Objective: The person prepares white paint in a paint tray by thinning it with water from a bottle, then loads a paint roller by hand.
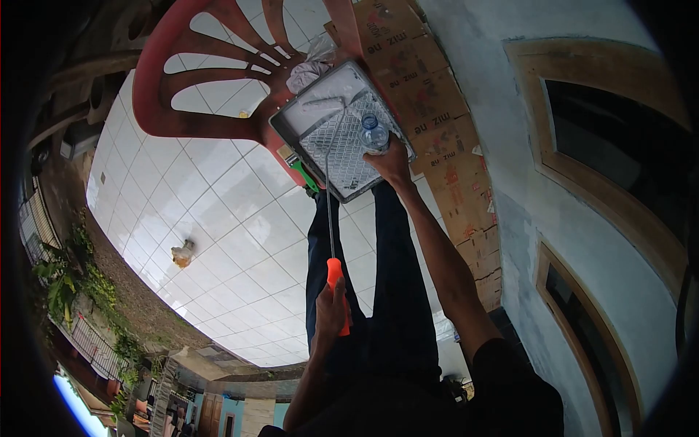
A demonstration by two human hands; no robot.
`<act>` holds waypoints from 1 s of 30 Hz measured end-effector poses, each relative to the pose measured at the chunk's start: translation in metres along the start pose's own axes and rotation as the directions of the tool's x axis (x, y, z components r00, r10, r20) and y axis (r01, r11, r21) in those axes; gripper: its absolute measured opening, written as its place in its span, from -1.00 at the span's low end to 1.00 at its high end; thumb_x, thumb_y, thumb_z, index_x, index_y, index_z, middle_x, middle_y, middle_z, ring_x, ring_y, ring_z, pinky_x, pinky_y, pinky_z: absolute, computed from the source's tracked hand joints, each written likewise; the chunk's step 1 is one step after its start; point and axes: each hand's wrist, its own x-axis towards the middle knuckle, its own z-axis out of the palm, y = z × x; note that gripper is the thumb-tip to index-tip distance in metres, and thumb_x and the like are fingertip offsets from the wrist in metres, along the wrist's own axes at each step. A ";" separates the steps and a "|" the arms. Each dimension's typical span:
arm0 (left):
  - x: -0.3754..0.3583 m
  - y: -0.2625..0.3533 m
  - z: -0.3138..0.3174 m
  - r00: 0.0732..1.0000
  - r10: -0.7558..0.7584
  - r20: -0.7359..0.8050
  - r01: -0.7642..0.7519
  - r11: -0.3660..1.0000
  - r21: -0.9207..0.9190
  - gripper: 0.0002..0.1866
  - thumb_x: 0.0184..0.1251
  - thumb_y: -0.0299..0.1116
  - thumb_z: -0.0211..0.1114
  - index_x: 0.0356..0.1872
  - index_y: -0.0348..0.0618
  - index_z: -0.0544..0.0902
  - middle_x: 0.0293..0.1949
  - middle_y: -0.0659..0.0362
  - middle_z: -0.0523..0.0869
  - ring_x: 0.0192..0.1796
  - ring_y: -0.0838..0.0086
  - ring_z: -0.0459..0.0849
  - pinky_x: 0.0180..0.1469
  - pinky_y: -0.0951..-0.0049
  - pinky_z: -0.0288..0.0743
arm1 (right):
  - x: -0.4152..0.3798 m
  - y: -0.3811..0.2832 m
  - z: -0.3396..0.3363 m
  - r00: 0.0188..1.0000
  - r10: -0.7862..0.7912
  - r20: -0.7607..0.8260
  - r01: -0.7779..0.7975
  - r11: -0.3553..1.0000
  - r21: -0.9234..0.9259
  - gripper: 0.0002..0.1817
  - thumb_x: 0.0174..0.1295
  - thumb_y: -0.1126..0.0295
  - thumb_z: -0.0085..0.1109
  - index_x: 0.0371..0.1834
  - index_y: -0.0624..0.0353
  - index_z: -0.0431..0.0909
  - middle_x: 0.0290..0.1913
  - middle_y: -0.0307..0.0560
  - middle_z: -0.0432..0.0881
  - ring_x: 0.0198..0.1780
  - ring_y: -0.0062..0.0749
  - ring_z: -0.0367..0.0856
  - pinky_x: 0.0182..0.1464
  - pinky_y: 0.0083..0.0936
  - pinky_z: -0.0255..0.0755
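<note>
My left hand (330, 309) is closed round the orange handle of a paint roller (334, 275). The roller's long metal rod runs up to its pale roller head, which rests in the upper part of a paint tray (354, 192). White paint coats the tray's gridded surface. My right hand (391, 162) grips a clear plastic bottle (373, 133) with a blue cap, held over the tray's right side. Beneath the tray is a red plastic chair (218, 130). A paintbrush with a green handle (305, 175) lies by the tray's left edge.
A crumpled cloth (306, 75) sits at the tray's top corner. Flattened cardboard (444, 146) lines the floor along the wall (520, 211) at right, below wood-framed windows. On the white tiles (240, 218) stands a small container (183, 254). Plants (95, 280) grow at left.
</note>
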 end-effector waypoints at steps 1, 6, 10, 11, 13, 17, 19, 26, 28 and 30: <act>0.002 -0.001 -0.004 1.000 -0.001 0.000 0.001 1.000 -0.003 -0.54 0.50 0.06 -0.06 -0.38 -0.18 0.38 -0.77 0.22 0.42 -0.80 0.52 0.46 -0.75 0.50 0.35 | 0.000 0.001 0.001 1.000 -0.005 0.002 0.005 1.000 -0.011 -0.48 -0.31 0.37 0.47 -0.21 0.32 0.52 -0.28 0.16 0.65 -0.19 0.04 0.66 -0.09 -0.20 0.51; 0.010 0.006 -0.014 0.998 0.056 0.018 -0.056 0.998 0.029 -0.57 0.49 0.05 -0.05 -0.37 -0.14 0.38 -0.76 0.24 0.41 -0.81 0.52 0.43 -0.76 0.50 0.31 | -0.003 -0.005 0.005 1.000 0.018 0.013 -0.018 0.999 -0.049 -0.51 -0.31 0.38 0.46 -0.24 0.31 0.52 -0.28 0.16 0.65 -0.19 0.03 0.67 -0.11 -0.22 0.52; 0.019 -0.004 -0.021 0.991 0.135 0.000 -0.135 0.986 0.093 -0.55 0.48 0.07 -0.05 -0.37 -0.15 0.38 -0.77 0.24 0.41 -0.81 0.52 0.44 -0.76 0.50 0.31 | -0.003 -0.008 0.006 0.999 0.038 0.028 -0.037 0.998 -0.043 -0.50 -0.30 0.37 0.47 -0.23 0.30 0.53 -0.28 0.17 0.66 -0.18 0.01 0.69 -0.11 -0.24 0.53; 0.017 -0.003 -0.023 0.993 0.115 -0.002 -0.114 0.989 0.094 -0.55 0.48 0.07 -0.05 -0.36 -0.16 0.39 -0.77 0.24 0.41 -0.81 0.52 0.44 -0.76 0.49 0.31 | -0.003 -0.007 0.008 0.999 0.037 0.029 -0.035 0.998 -0.048 -0.50 -0.30 0.37 0.47 -0.22 0.30 0.53 -0.27 0.17 0.67 -0.18 0.00 0.69 -0.10 -0.24 0.53; 0.013 0.000 -0.026 0.996 0.094 -0.006 -0.093 0.991 0.093 -0.54 0.49 0.07 -0.05 -0.35 -0.17 0.39 -0.77 0.24 0.40 -0.80 0.52 0.44 -0.75 0.49 0.31 | -0.002 -0.010 0.008 0.998 0.049 0.036 -0.048 0.998 -0.039 -0.49 -0.30 0.36 0.48 -0.22 0.29 0.53 -0.27 0.17 0.67 -0.18 0.00 0.69 -0.10 -0.25 0.54; 0.013 -0.003 -0.039 0.999 0.043 0.002 -0.043 0.992 0.119 -0.53 0.48 0.04 -0.02 -0.34 -0.26 0.43 -0.75 0.20 0.42 -0.77 0.48 0.48 -0.69 0.43 0.37 | 0.001 -0.006 0.011 0.993 0.104 0.053 -0.099 0.991 -0.093 -0.48 -0.30 0.34 0.50 -0.20 0.29 0.54 -0.25 0.17 0.67 -0.16 -0.01 0.69 -0.08 -0.25 0.53; 0.015 -0.002 -0.044 0.998 0.063 -0.003 -0.063 0.989 0.131 -0.52 0.48 0.03 -0.02 -0.33 -0.28 0.44 -0.76 0.19 0.43 -0.77 0.46 0.49 -0.68 0.41 0.37 | 0.002 -0.007 0.011 0.991 0.123 0.058 -0.117 0.988 -0.096 -0.47 -0.30 0.33 0.50 -0.20 0.28 0.54 -0.24 0.17 0.67 -0.15 -0.01 0.69 -0.07 -0.24 0.53; 0.029 0.011 -0.059 0.993 0.115 0.025 -0.117 0.951 0.286 -0.55 0.50 0.02 -0.04 -0.36 -0.22 0.44 -0.74 0.23 0.43 -0.71 0.53 0.49 -0.62 0.47 0.34 | 0.009 0.003 0.015 0.990 0.126 0.060 -0.121 0.989 -0.082 -0.46 -0.31 0.31 0.52 -0.19 0.28 0.55 -0.23 0.16 0.67 -0.14 0.01 0.68 -0.05 -0.22 0.52; 0.033 0.015 -0.062 0.994 0.101 0.032 -0.105 0.952 0.287 -0.55 0.50 0.01 -0.04 -0.36 -0.22 0.45 -0.74 0.22 0.43 -0.70 0.54 0.48 -0.61 0.47 0.34 | 0.011 0.006 0.016 0.990 0.129 0.060 -0.122 0.987 -0.108 -0.45 -0.32 0.31 0.52 -0.19 0.27 0.55 -0.23 0.15 0.67 -0.13 0.00 0.68 -0.05 -0.23 0.52; 0.038 0.016 -0.067 0.991 0.111 0.071 -0.126 0.960 0.250 -0.50 0.47 0.02 -0.01 -0.35 -0.34 0.45 -0.75 0.15 0.44 -0.77 0.42 0.51 -0.68 0.39 0.37 | 0.011 0.006 0.015 0.990 0.131 0.058 -0.123 0.984 -0.132 -0.45 -0.32 0.31 0.52 -0.19 0.27 0.55 -0.22 0.14 0.67 -0.13 0.00 0.68 -0.04 -0.23 0.52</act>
